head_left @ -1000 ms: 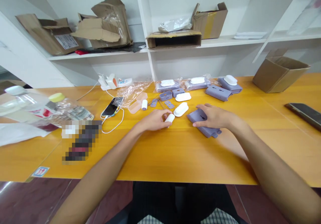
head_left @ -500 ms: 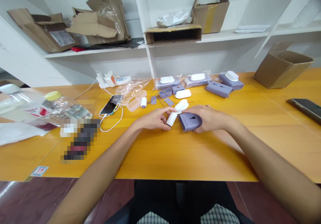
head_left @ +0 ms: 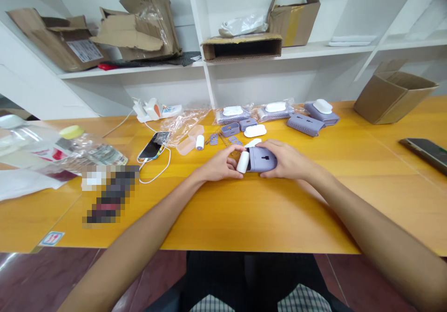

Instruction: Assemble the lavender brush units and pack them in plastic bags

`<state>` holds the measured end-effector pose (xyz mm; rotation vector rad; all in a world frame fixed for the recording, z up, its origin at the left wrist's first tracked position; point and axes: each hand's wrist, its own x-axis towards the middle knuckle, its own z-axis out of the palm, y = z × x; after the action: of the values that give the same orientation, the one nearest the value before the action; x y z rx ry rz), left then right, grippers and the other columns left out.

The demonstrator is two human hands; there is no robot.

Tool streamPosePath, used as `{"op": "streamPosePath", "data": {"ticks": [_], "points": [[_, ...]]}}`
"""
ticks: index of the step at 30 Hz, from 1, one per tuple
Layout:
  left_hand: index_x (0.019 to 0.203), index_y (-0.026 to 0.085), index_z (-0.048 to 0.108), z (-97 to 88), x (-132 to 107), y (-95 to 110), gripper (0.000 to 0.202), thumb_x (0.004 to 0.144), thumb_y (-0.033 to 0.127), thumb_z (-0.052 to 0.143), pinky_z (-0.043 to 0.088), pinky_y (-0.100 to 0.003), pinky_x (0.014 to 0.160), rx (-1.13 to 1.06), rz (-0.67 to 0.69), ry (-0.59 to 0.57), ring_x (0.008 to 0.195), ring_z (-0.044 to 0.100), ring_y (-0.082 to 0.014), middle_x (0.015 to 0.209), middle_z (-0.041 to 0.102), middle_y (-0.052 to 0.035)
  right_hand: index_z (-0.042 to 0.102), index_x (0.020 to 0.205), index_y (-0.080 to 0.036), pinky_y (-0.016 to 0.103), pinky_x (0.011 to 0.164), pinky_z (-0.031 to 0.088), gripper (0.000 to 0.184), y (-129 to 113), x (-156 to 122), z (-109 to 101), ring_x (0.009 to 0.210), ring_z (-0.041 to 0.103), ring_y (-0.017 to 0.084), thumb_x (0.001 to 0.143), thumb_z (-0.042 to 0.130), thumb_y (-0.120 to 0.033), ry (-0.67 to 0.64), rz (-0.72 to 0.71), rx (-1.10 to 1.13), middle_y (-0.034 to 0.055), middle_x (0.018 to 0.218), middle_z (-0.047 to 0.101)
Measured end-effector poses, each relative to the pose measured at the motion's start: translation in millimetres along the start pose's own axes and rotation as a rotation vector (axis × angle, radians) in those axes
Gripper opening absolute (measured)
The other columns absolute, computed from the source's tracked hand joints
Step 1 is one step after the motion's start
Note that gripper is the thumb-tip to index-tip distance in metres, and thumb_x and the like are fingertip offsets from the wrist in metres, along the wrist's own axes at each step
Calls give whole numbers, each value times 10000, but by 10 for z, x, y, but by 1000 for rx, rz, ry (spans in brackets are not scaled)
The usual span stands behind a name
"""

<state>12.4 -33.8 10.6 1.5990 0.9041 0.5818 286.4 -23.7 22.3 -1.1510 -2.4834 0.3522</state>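
Note:
Between the thumb and fingers of my left hand (head_left: 222,164) is a small white cylinder (head_left: 243,162), tilted, at the open end of a purple plastic case (head_left: 263,159). My right hand (head_left: 288,159) grips that case from its right side, and a dark slot shows on its upper face. Behind the case lies a white oval piece (head_left: 253,143), partly hidden by it. A second white cylinder (head_left: 199,142) stands farther left. Past my hands are small purple flat parts (head_left: 213,139), a purple open cup (head_left: 230,129) and a white oval lid (head_left: 255,130).
Purple cases (head_left: 305,124) and bagged ones (head_left: 275,110) line the back of the table. A phone (head_left: 153,146) with a white cable lies left, near plastic bottles (head_left: 91,150). To the right are a cardboard box (head_left: 393,95) and another phone (head_left: 428,152).
My left hand has brought the white cylinder right, up to the case's open end. The case has turned and shifted slightly left in my right hand, covering more of the oval piece.

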Motion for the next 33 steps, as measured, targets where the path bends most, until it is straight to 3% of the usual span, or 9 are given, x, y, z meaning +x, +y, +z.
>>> {"op": "streamPosePath", "data": {"ticks": [9,16,22,29,33], "points": [[1308,246,415,-10,17,-78,813,670,237,918,515,-255,653,8,-7,24,680,681,-139,779,620,65,568,1417,-243,499,1022,508,845,3,-15,-10,1206,648,365,660,894,-433,10,-13,17,127,1383,648],[1257,236,449,19,23,-32,805,621,221,943,542,-268,695,-21,43,83,730,680,-116,992,612,17,570,1411,-253,488,1001,513,840,3,-17,-29,1194,649,362,657,900,-427,-1,-32,16,119,1370,648],[1228,232,461,23,26,-38,790,613,222,956,552,-261,689,-22,35,84,744,670,-115,1003,617,10,573,1396,-253,484,999,514,836,3,-13,-30,1194,643,361,647,909,-412,-1,-45,-19,121,1359,649],[1202,232,498,33,52,-94,775,589,223,971,571,-258,678,-44,99,112,793,668,-109,1202,574,-42,578,1405,-256,488,967,529,838,4,-12,-20,1180,651,367,647,906,-396,2,-40,-26,121,1371,648],[1192,228,508,39,59,-104,763,589,224,974,573,-256,671,-40,121,125,796,659,-111,1184,569,-36,582,1404,-246,490,955,539,838,22,-11,-7,1160,659,365,649,913,-397,13,-58,-17,123,1355,656]]}}
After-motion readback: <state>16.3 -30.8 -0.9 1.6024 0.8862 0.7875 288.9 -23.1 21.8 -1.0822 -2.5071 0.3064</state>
